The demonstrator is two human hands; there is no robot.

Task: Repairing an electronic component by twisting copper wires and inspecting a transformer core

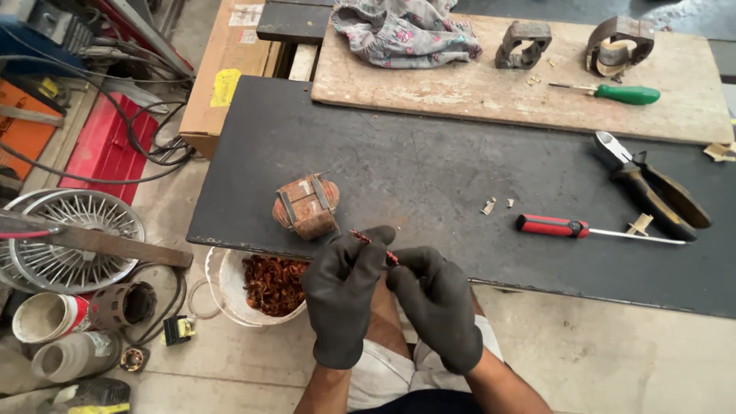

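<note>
Both hands gloved in black, held close together at the near edge of the dark bench top [429,161]. Left hand [343,295] and right hand [437,307] each pinched one end of a short bit of copper wire [373,244], reddish, stretched between the fingertips. Both were closed on it, thumbs and forefingers nearly touching.

Just beyond the left hand, on the bench, sat a copper coil [307,207], rusty brown, banded with pale strips, apparently intact apart from a loose end sticking up. Below and left of the left hand, on the floor, a white bucket [230,287] held a tangle of copper scrap [272,285], a fair heap, so a good share of stripping looked done. The coil on the bench looked not yet taken apart.

Right of the right hand lay a red-handled screwdriver [552,226], and farther right, cutting pliers [652,192]. Small pale scraps [488,205] lay between.

Well beyond both hands, on a wooden board [475,92]: two empty metal frames [524,44], a green-handled screwdriver [625,93], a crumpled cloth [402,31]. The frames suggested earlier coils already removed, though I could not be sure.
</note>
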